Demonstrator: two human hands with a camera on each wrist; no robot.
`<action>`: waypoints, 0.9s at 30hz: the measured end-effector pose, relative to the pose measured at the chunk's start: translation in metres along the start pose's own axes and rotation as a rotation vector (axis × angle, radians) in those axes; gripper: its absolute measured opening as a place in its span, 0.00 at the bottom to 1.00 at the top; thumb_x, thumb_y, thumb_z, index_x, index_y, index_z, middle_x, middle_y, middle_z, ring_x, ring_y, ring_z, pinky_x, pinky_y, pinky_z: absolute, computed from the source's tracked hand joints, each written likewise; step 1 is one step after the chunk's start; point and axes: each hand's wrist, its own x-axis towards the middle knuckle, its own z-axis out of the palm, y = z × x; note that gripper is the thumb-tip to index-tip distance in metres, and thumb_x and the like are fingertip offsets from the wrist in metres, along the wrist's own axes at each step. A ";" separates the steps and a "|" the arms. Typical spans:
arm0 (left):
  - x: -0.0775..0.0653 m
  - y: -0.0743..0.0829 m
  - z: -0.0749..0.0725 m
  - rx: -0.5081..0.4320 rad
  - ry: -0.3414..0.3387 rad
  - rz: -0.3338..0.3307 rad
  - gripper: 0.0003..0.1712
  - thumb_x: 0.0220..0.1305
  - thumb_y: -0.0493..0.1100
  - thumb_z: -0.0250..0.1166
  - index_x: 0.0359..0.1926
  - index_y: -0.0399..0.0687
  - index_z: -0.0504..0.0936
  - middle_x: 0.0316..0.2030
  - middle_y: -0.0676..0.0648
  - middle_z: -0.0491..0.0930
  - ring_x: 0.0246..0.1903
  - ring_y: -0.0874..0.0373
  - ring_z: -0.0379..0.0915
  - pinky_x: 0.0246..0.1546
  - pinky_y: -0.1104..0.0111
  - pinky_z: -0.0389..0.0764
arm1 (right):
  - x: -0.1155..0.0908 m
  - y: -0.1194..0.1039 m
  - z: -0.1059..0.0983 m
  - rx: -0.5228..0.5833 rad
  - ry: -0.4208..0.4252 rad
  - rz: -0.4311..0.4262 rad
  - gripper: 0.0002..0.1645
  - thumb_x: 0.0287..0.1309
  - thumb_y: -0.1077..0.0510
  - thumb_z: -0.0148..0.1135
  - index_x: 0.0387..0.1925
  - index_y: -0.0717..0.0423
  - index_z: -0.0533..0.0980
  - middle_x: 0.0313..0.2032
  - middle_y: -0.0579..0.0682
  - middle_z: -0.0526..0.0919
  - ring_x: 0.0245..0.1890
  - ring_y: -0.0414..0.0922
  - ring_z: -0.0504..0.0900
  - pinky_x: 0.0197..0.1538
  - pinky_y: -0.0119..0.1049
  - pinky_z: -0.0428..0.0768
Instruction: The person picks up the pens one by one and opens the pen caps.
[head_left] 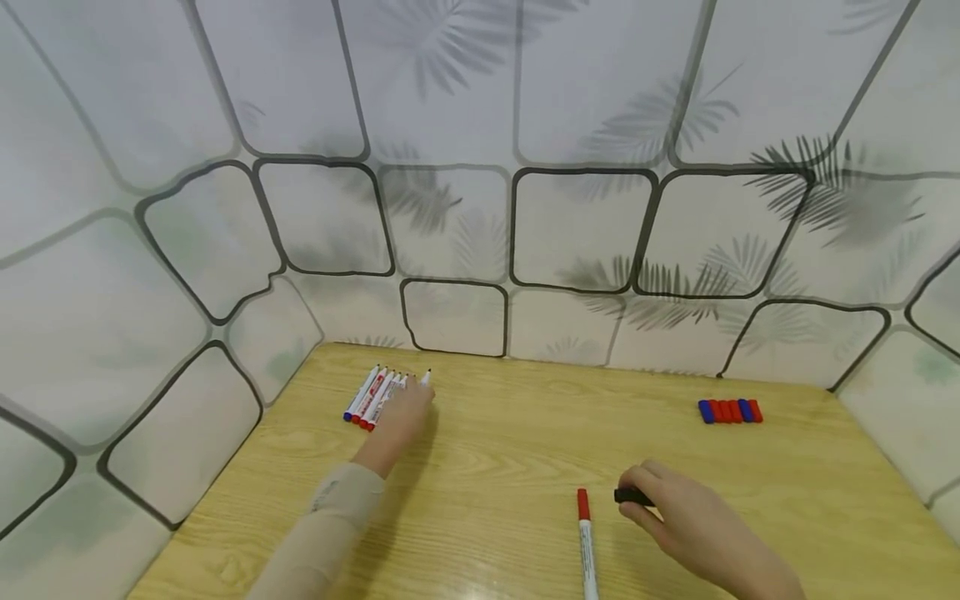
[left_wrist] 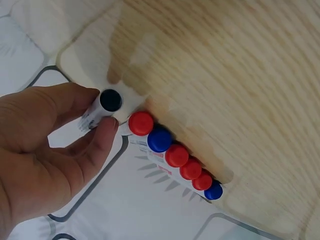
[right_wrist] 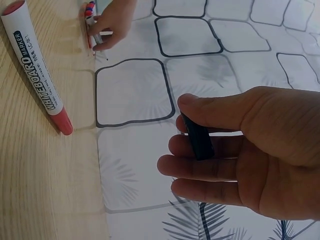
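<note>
At the far left, my left hand [head_left: 407, 410] pinches an uncapped whiteboard marker [left_wrist: 111, 101] between thumb and fingers. Its black base faces the left wrist camera, and its dark tip points toward the wall in the head view. Close beside it lies a row of uncapped markers [head_left: 367, 394] with red and blue bases [left_wrist: 176, 156]. My right hand [head_left: 686, 508], at the front right, holds a black marker cap [right_wrist: 200, 142] between its thumb and fingers. Just left of that hand, a red-capped whiteboard marker [head_left: 586, 537] lies on the table.
A row of red and blue caps [head_left: 730, 412] lies at the back right of the wood-grain table [head_left: 510, 433]. Patterned walls [head_left: 570, 325] with dark outlines and leaf prints border the table at the back and both sides.
</note>
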 end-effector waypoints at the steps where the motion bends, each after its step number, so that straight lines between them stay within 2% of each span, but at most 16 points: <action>1: 0.000 0.002 0.001 0.003 0.006 -0.020 0.09 0.69 0.28 0.54 0.42 0.35 0.80 0.41 0.30 0.73 0.35 0.37 0.77 0.29 0.51 0.83 | 0.000 0.000 0.000 -0.001 -0.002 0.006 0.05 0.62 0.55 0.66 0.38 0.42 0.77 0.34 0.30 0.74 0.32 0.27 0.72 0.35 0.32 0.78; 8: -0.001 0.011 0.005 0.098 -0.043 -0.087 0.12 0.69 0.29 0.54 0.46 0.37 0.83 0.53 0.28 0.70 0.45 0.34 0.75 0.33 0.50 0.84 | -0.001 0.001 0.000 0.001 -0.020 0.022 0.04 0.63 0.53 0.65 0.39 0.42 0.77 0.34 0.31 0.74 0.32 0.27 0.73 0.35 0.32 0.78; 12: -0.001 0.014 0.005 0.124 -0.035 -0.102 0.13 0.70 0.30 0.53 0.45 0.36 0.84 0.55 0.28 0.70 0.46 0.34 0.74 0.33 0.49 0.83 | -0.001 0.000 -0.001 -0.002 -0.018 0.023 0.04 0.63 0.53 0.65 0.39 0.43 0.77 0.34 0.31 0.74 0.32 0.27 0.73 0.34 0.32 0.78; 16: -0.001 0.015 0.005 0.142 -0.022 -0.105 0.12 0.69 0.31 0.54 0.44 0.36 0.84 0.53 0.29 0.71 0.45 0.35 0.74 0.35 0.48 0.83 | -0.003 0.000 -0.001 -0.015 -0.001 0.032 0.06 0.62 0.54 0.66 0.40 0.43 0.77 0.34 0.31 0.74 0.31 0.27 0.72 0.34 0.32 0.78; 22: 0.002 0.010 0.010 0.173 -0.035 -0.101 0.11 0.68 0.31 0.56 0.44 0.35 0.84 0.43 0.33 0.72 0.42 0.38 0.74 0.34 0.52 0.83 | -0.004 0.001 0.000 -0.017 -0.009 0.035 0.06 0.62 0.53 0.66 0.40 0.43 0.77 0.35 0.32 0.75 0.31 0.28 0.73 0.33 0.32 0.78; 27: 0.004 0.006 0.013 0.158 -0.052 -0.110 0.12 0.69 0.31 0.56 0.47 0.36 0.84 0.44 0.33 0.72 0.43 0.38 0.74 0.34 0.51 0.83 | -0.003 0.001 -0.002 -0.002 -0.035 0.055 0.05 0.63 0.52 0.65 0.40 0.43 0.77 0.34 0.32 0.74 0.31 0.27 0.73 0.34 0.32 0.78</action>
